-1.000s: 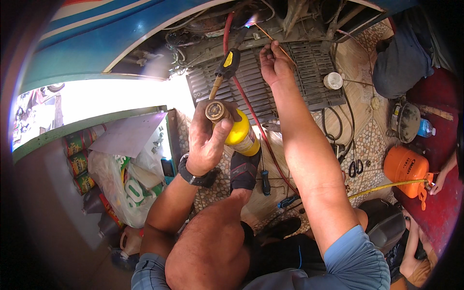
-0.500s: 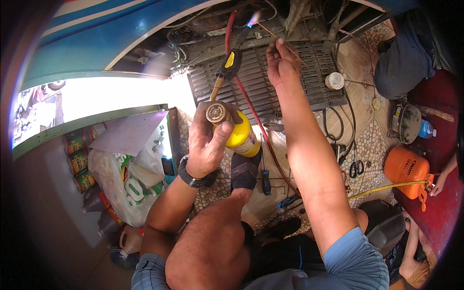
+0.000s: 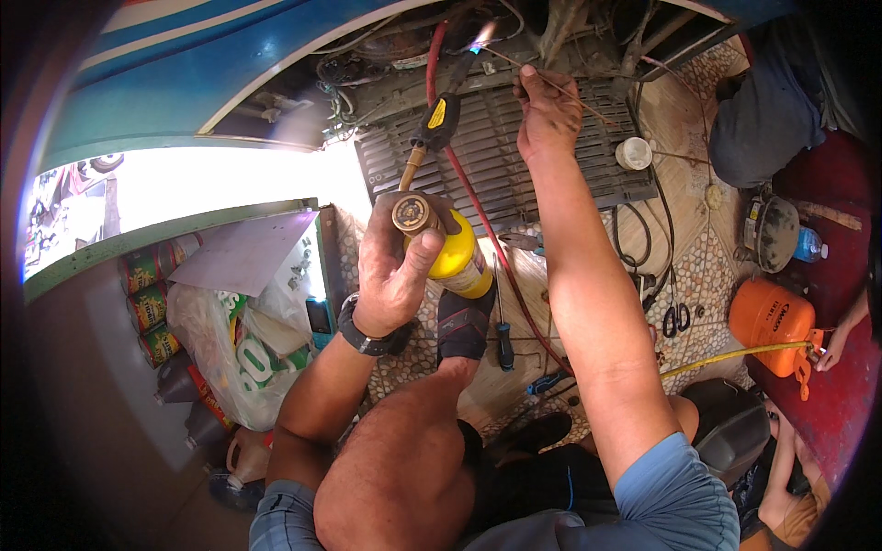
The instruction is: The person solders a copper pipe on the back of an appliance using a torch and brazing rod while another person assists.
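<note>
My left hand (image 3: 390, 262) is wrapped round a blowtorch with a yellow gas bottle (image 3: 461, 257) and a black-and-yellow head (image 3: 435, 121). From the torch's tip a small bluish flame (image 3: 479, 44) burns among pipes and wires under the blue panel. In my right hand (image 3: 548, 110) a thin brazing rod (image 3: 588, 106) is pinched between thumb and fingers, its far end reaching up to the flame. What the flame heats is too small and bright to make out.
A red hose (image 3: 467, 179) runs past a slatted black grille (image 3: 597, 151). A white cup (image 3: 635, 153) stands on it. A screwdriver (image 3: 505, 344) and pliers (image 3: 521, 241) lie on the pebbled floor. Right, a person's hand (image 3: 831, 354) touches an orange gas cylinder (image 3: 774, 323) with a yellow hose.
My right hand has shifted slightly right and up and turned, and the rod now lies flatter. The left hand and torch have stayed nearly still.
</note>
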A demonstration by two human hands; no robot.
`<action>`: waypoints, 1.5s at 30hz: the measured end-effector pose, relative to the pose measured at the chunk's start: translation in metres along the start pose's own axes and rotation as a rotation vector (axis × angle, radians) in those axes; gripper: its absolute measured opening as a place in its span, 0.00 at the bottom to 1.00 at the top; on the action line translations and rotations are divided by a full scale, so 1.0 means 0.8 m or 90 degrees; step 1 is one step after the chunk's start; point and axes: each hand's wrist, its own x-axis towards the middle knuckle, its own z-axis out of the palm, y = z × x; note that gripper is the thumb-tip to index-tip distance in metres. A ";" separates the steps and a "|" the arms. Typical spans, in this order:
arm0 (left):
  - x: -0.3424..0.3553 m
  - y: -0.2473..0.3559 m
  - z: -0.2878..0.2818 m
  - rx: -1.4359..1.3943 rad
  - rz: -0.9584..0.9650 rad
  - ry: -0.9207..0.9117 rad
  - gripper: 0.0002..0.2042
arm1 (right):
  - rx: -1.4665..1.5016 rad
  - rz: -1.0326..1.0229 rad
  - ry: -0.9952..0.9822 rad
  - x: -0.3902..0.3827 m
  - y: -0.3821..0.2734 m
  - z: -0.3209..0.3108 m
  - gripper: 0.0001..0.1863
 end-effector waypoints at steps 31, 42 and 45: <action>-0.004 0.006 0.001 0.016 -0.012 0.008 0.21 | -0.744 -0.607 -0.259 0.005 -0.064 0.040 0.07; -0.006 0.008 0.005 0.037 -0.032 0.022 0.25 | -0.717 -0.567 -0.264 0.002 -0.070 0.044 0.06; -0.005 0.009 0.005 0.041 -0.026 0.014 0.25 | -0.711 -0.546 -0.268 -0.002 -0.074 0.044 0.05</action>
